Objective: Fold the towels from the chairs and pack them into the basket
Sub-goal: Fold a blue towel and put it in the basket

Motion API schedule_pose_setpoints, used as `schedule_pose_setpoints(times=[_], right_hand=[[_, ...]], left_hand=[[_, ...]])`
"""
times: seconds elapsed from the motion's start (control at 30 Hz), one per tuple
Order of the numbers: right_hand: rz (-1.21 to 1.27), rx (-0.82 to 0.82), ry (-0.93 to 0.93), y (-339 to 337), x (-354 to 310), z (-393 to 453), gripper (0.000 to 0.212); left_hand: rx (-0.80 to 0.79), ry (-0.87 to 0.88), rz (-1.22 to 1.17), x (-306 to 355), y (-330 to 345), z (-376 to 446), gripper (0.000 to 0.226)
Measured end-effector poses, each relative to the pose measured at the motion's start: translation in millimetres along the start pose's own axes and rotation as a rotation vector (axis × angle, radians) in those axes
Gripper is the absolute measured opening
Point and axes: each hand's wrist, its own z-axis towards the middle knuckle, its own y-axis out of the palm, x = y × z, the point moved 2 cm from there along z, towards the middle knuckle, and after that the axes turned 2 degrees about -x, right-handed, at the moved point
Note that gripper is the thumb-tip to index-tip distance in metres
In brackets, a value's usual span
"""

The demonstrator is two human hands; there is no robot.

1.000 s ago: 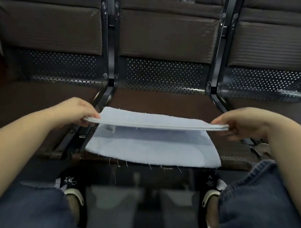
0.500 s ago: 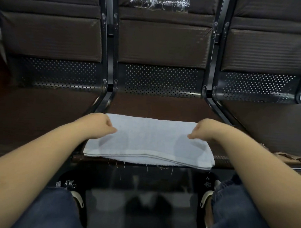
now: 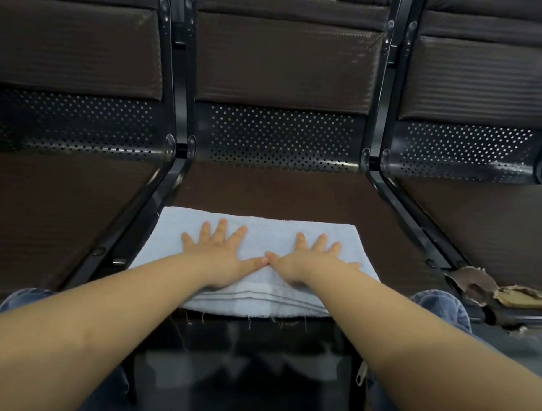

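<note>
Where the middle chair point(image 3: 294, 194) of a row offers its dark brown seat, a pale blue folded towel point(image 3: 262, 235) lies flat at the front edge, loose threads hanging from its near hem. Both hands press down on it, palms flat and fingers spread straight: the left hand point(image 3: 222, 254) on the left half, the right hand point(image 3: 307, 259) on the right half, thumbs touching at the centre. Perforated black metal joins each seat to its ribbed, padded back. On the right chair point(image 3: 478, 218), the front edge of the covering is torn.
</note>
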Motion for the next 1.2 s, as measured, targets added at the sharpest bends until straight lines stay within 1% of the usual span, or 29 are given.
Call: schedule_pose_setpoints(times=[0.17, 0.27, 0.47, 0.6, 0.73, 0.8, 0.87, 0.93, 0.97, 1.03, 1.07, 1.13, 1.2], right_hand=[[-0.013, 0.023, -0.034, -9.2, -4.8, 27.1, 0.094], [-0.017, 0.062, -0.086, -16.7, -4.0, 44.6, 0.095], [-0.010, 0.105, -0.121, -31.6, 10.2, 72.0, 0.094], [-0.021, 0.109, -0.140, -34.0, 14.1, 77.5, 0.094], [-0.046, 0.148, -0.154, -30.5, 7.4, 69.3, 0.089], [-0.057, 0.166, -0.204, -24.3, -5.3, 61.0, 0.086], [-0.088, 0.169, -0.306, -14.5, -25.3, 49.5, 0.084], [-0.122, 0.151, -0.420, -2.7, -47.3, 35.4, 0.082], [-0.139, 0.143, -0.472, 3.0, -57.7, 28.4, 0.081], [-0.158, 0.142, -0.555, 12.1, -75.6, 17.8, 0.078], [-0.161, 0.147, -0.583, 15.5, -83.3, 14.2, 0.077], [-0.156, 0.161, -0.617, 21.1, -96.7, 9.9, 0.076], [-0.146, 0.169, -0.644, 26.0, -107.7, 6.1, 0.076]], left_hand=[[0.021, -0.017, 0.012, -3.6, -6.8, 20.4, 0.089], [0.047, -0.016, 0.001, -2.8, -11.6, 35.7, 0.087], [0.062, 0.051, -0.023, -10.0, -19.4, 54.2, 0.080], [0.056, 0.145, -0.002, -33.6, -20.2, 52.0, 0.077], [0.033, 0.183, 0.020, -65.7, -20.4, 41.9, 0.074], [0.002, 0.190, 0.026, -79.0, -20.5, 34.8, 0.072], [-0.025, 0.195, 0.028, -91.1, -20.0, 28.2, 0.072], [-0.063, 0.214, 0.020, -104.1, -20.0, 21.4, 0.079], [-0.081, 0.229, 0.008, -111.5, -20.4, 17.3, 0.092], [-0.079, 0.259, -0.060, -126.5, -21.7, 10.1, 0.127], [-0.070, 0.267, -0.112, -133.6, -22.2, 7.4, 0.137], [-0.049, 0.281, -0.204, -146.3, -23.6, 3.6, 0.141], [-0.016, 0.295, -0.247, -156.1, -28.0, -0.1, 0.135]])
